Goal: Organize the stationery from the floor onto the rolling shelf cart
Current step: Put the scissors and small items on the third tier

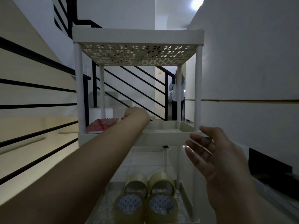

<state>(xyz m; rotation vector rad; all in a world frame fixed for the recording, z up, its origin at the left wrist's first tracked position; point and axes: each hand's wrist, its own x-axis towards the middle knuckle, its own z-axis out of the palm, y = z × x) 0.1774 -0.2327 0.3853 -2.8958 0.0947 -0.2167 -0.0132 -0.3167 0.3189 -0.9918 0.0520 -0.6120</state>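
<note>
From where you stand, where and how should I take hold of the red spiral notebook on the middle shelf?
Pinch the red notebook by its near long edge, coming over the middle shelf's front rim. It lies flat, spiral binding at the far end, so that edge probably gives the surest grip. The left hand already reaches there; the right hand hovers free.

No text, label, brand or number can be read anywhere in this view — the light is dim and the picture soft. The red-patterned cover of the spiral notebook [103, 124] on the cart's middle shelf shows only a blurred design, with no letters that can be made out. The inner cores of the tape rolls [146, 196] on the bottom shelf carry a bluish dotted print — too blurred to tell whether it holds any wording.
</note>
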